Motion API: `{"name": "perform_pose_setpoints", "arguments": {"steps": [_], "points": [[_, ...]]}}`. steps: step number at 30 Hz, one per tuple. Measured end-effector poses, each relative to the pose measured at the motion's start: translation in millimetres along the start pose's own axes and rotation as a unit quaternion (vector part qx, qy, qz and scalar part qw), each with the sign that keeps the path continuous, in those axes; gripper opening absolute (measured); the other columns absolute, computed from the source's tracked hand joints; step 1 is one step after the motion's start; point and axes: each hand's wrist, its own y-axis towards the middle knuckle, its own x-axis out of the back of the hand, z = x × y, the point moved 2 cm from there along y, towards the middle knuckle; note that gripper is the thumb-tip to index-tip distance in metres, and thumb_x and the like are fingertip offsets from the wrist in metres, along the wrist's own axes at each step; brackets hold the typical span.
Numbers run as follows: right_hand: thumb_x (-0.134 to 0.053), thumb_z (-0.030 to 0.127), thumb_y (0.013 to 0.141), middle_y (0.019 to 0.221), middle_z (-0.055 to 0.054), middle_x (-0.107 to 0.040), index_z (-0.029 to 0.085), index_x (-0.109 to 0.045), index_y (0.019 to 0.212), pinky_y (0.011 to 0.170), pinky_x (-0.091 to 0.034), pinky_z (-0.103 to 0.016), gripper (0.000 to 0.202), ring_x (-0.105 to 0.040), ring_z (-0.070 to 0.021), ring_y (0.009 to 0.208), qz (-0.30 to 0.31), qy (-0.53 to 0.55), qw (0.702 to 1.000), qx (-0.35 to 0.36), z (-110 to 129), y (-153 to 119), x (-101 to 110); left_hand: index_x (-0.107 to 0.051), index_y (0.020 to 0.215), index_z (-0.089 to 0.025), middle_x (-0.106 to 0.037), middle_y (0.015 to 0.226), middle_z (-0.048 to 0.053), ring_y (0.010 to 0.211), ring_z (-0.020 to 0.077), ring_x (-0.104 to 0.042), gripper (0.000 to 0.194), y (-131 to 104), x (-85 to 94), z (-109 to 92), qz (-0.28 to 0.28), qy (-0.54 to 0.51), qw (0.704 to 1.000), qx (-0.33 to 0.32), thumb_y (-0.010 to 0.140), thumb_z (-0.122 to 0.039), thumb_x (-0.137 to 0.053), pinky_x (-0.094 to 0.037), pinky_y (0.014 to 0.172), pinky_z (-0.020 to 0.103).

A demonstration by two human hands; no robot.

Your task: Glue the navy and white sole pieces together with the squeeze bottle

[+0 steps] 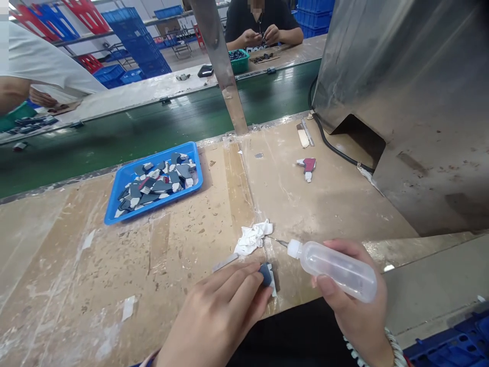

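My right hand (355,295) is wrapped round a translucent squeeze bottle (340,270) with a white cap and a thin metal needle tip. The bottle lies tilted, its needle pointing left, close to a crumpled white cloth (252,237) on the table. In my left hand (225,300) a small dark blue-grey and white piece (268,278) is pinched at the fingertips, just above the tabletop; my fingers hide part of it. A flat grey strip (225,262) lies beside the cloth, partly behind my left hand.
A blue tray (109,214) holds many grey and white pieces. A red and white piece (308,167) lies to the right, near a blade-like tool (306,132). Beyond runs a green conveyor (153,127); a metal housing (416,117) with a black cable (336,150) stands right. Two people work opposite.
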Motion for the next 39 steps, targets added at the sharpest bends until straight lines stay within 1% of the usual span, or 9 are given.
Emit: {"name": "perform_pose_setpoints", "arguments": {"steps": [4,9,12,15,17,20,26,35,39], "points": [[-0.081,0.032,0.081,0.076,0.004,-0.068,0.028,-0.063,0.107,0.05,-0.058,-0.012,0.032,-0.069,-0.0102,0.054,0.003,0.003,1.0,0.007,1,0,1,-0.067,0.108,-0.013,-0.08,0.099,0.004,0.09,0.0212,-0.079,0.02,3,3.8,-4,-0.002,0.028,0.999,-0.03,0.103,-0.02,-0.049,-0.069,0.078,0.035],[-0.08,0.033,0.081,0.081,0.003,-0.068,0.027,-0.063,0.106,0.051,-0.057,-0.01,0.031,-0.069,-0.0086,0.056,0.013,-0.019,0.999,0.028,1,1,1,-0.067,0.102,-0.01,-0.08,0.104,0.011,0.093,0.0254,-0.079,0.024,1,4.0,-1,0.002,0.058,0.996,-0.066,0.104,-0.015,-0.044,-0.069,0.074,0.035],[-0.08,0.033,0.08,0.076,0.005,-0.068,0.026,-0.062,0.103,0.05,-0.055,-0.008,0.03,-0.067,-0.0075,0.054,0.04,-0.034,0.997,0.052,4,4,1,-0.067,0.096,-0.013,-0.08,0.095,0.007,0.086,0.0212,-0.08,0.021,4,2.4,4,-0.013,0.032,0.998,-0.053,0.103,-0.015,-0.048,-0.068,0.074,0.03],[-0.078,0.029,0.079,0.069,0.008,-0.068,0.026,-0.06,0.095,0.048,-0.052,-0.007,0.024,-0.064,-0.0056,0.05,0.05,-0.028,0.997,0.051,9,7,0,-0.066,0.095,-0.013,-0.08,0.088,0.004,0.077,0.0168,-0.078,0.019,9,2.0,6,-0.02,0.016,0.999,-0.045,0.102,-0.016,-0.049,-0.064,0.069,0.024],[-0.074,0.026,0.079,0.066,0.009,-0.066,0.026,-0.059,0.091,0.047,-0.05,-0.006,0.019,-0.062,-0.0043,0.048,0.037,-0.021,0.998,0.04,14,9,-2,-0.067,0.095,-0.013,-0.079,0.087,0.004,0.078,0.0152,-0.078,0.019,9,2.6,6,-0.018,0.01,0.999,-0.041,0.102,-0.017,-0.05,-0.063,0.072,0.021],[-0.07,0.023,0.077,0.061,0.01,-0.062,0.025,-0.058,0.085,0.045,-0.047,-0.005,0.015,-0.056,-0.0033,0.045,0.021,-0.031,0.999,0.036,19,11,-6,-0.067,0.095,-0.014,-0.079,0.088,0.003,0.084,0.0128,-0.078,0.016,6,3.4,6,-0.009,-0.002,1.0,-0.018,0.101,-0.017,-0.053,-0.06,0.084,0.018],[-0.069,0.018,0.074,0.053,0.013,-0.053,0.026,-0.053,0.082,0.042,-0.043,-0.007,0.019,-0.047,-0.0025,0.04,0.048,-0.046,0.997,0.049,19,10,-9,-0.069,0.101,-0.018,-0.079,0.093,-0.001,0.085,0.0085,-0.076,0.012,4,3.0,10,0.008,-0.031,0.999,0.016,0.1,-0.019,-0.057,-0.056,0.089,0.014],[-0.068,0.018,0.075,0.057,0.013,-0.056,0.027,-0.053,0.088,0.043,-0.046,-0.009,0.022,-0.052,-0.0032,0.041,0.058,-0.069,0.993,0.081,17,9,-12,-0.07,0.1,-0.016,-0.079,0.095,0.001,0.089,0.0076,-0.075,0.012,2,5.2,10,0.016,-0.031,0.999,0.013,0.1,-0.018,-0.058,-0.053,0.096,0.012],[-0.065,0.023,0.08,0.058,0.011,-0.057,0.025,-0.052,0.092,0.044,-0.049,-0.011,0.018,-0.055,-0.0044,0.042,0.049,-0.102,0.982,0.149,22,10,-12,-0.07,0.101,-0.017,-0.079,0.096,0.0,0.09,0.0086,-0.076,0.012,3,3.6,12,0.017,-0.042,0.999,0.016,0.1,-0.018,-0.058,-0.054,0.097,0.014]]}}
